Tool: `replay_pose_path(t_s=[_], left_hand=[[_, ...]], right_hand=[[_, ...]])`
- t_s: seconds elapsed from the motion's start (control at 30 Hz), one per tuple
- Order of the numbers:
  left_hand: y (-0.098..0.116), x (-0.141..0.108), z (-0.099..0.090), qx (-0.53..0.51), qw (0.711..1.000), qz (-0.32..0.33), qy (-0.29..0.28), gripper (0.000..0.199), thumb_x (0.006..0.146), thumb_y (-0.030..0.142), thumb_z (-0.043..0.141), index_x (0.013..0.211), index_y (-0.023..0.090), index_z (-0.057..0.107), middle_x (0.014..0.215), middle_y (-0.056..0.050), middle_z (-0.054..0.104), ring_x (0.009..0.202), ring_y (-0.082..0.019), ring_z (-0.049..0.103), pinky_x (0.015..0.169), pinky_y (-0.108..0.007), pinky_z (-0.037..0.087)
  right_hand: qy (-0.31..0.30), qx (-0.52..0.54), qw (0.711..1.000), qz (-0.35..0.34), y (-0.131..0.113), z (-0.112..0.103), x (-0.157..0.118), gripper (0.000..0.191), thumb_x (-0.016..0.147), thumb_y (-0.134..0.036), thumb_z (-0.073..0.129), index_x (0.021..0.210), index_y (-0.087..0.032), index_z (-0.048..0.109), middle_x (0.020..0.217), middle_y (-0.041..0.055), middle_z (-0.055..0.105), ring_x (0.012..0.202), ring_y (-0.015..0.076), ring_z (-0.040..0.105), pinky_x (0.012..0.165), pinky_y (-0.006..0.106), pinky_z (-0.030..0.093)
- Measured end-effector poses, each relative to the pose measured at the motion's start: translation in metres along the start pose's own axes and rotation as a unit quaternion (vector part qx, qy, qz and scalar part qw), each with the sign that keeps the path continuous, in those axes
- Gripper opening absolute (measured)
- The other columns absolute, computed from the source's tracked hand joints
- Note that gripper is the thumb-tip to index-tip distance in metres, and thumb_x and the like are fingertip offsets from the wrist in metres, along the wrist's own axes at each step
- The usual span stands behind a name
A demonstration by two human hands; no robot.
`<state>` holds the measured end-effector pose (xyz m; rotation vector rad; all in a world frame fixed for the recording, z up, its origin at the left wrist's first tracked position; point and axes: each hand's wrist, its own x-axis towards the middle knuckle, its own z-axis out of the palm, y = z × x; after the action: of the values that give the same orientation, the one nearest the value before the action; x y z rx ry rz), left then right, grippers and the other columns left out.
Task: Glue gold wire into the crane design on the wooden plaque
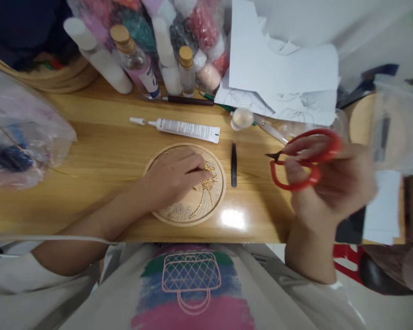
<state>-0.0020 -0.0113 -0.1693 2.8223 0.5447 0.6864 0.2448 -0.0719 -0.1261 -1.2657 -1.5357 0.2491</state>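
Currently, the left hand [174, 176] rests on a round, pale wooden disc [211, 201] patterned with fine wave-like lines, its thumb and forefinger nearly meeting beside the shiny gold wire shapes [209, 181]; whether it pinches anything between the fingertips, I cannot tell. That disc lies flat on the glossy, yellow-brown wooden worktop [106, 137], near its front edge. Over to the right, the right hand [340, 183] is closed around small scissors with red looped handles [296, 187], held above the worktop, their short dark blades pointing left. Between disc and scissors lie slim black metal tweezers [234, 167]. Just behind the disc lies a white printed tube with a narrow nozzle [189, 130].
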Motion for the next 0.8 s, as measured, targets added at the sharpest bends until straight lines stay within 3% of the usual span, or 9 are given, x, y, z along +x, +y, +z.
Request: replay_pose_path(t_s=[0.03, 0.1, 0.23, 0.3, 0.47, 0.8], left_hand=[[0.0, 0.0, 0.0, 0.0, 1.0, -0.001, -0.004, 0.027, 0.103, 0.019, 0.043, 0.097, 0.018, 0.069, 0.088, -0.003, 0.066, 0.085, -0.019, 0.056, 0.077, -0.031, 0.045], [-0.001, 0.0, 0.001, -0.009, 1.0, -0.005, -0.014, 0.027, 0.103, 0.019, 0.043, 0.097, 0.019, 0.07, 0.088, -0.004, 0.067, 0.084, -0.019, 0.056, 0.077, -0.031, 0.044], [-0.003, 0.001, -0.001, -0.034, 0.999, -0.01, -0.039, 0.031, 0.103, 0.017, 0.04, 0.099, 0.019, 0.071, 0.089, -0.006, 0.068, 0.083, -0.019, 0.054, 0.077, -0.032, 0.044], [-0.002, 0.001, -0.002, -0.033, 0.998, -0.012, -0.051, 0.033, 0.103, 0.016, 0.039, 0.098, 0.018, 0.071, 0.09, -0.006, 0.068, 0.083, -0.018, 0.053, 0.078, -0.032, 0.043], [-0.001, 0.001, -0.001, -0.031, 0.999, -0.005, -0.031, 0.027, 0.102, 0.017, 0.045, 0.097, 0.016, 0.071, 0.089, -0.007, 0.067, 0.086, -0.019, 0.053, 0.079, -0.032, 0.043], [-0.001, 0.0, 0.002, -0.021, 0.999, -0.009, -0.023, 0.026, 0.102, 0.017, 0.044, 0.095, 0.019, 0.069, 0.088, -0.004, 0.067, 0.085, -0.019, 0.054, 0.078, -0.032, 0.043]], right_hand=[[0.059, 0.044, 0.997, -0.022, -0.002, 0.004, 0.001, 0.017, 0.083, -0.021, 0.069, 0.087, -0.027, 0.054, 0.074, -0.0047, 0.05, 0.074, 0.0168, 0.064, 0.068, 0.035, 0.051], [0.101, 0.1, 0.989, -0.029, -0.006, 0.011, 0.001, 0.015, 0.088, -0.025, 0.07, 0.086, -0.027, 0.056, 0.072, -0.0054, 0.051, 0.066, 0.0143, 0.064, 0.06, 0.031, 0.049], [0.037, 0.193, 0.979, 0.056, -0.012, 0.021, -0.003, 0.017, 0.096, -0.04, 0.062, 0.085, -0.028, 0.057, 0.069, -0.0057, 0.061, 0.059, 0.0144, 0.061, 0.063, 0.034, 0.049], [0.008, 0.239, 0.968, 0.071, -0.011, 0.026, -0.007, 0.014, 0.095, -0.037, 0.063, 0.087, -0.028, 0.057, 0.072, -0.005, 0.064, 0.063, 0.0149, 0.062, 0.066, 0.034, 0.051], [-0.058, 0.31, 0.947, 0.061, 0.0, 0.04, -0.017, 0.009, 0.097, -0.035, 0.06, 0.097, -0.027, 0.056, 0.08, -0.0022, 0.068, 0.068, 0.0148, 0.062, 0.064, 0.033, 0.052], [-0.083, 0.326, 0.941, 0.042, 0.002, 0.049, -0.022, 0.01, 0.099, -0.037, 0.055, 0.101, -0.027, 0.054, 0.082, -0.0012, 0.064, 0.072, 0.0148, 0.06, 0.067, 0.034, 0.053]])
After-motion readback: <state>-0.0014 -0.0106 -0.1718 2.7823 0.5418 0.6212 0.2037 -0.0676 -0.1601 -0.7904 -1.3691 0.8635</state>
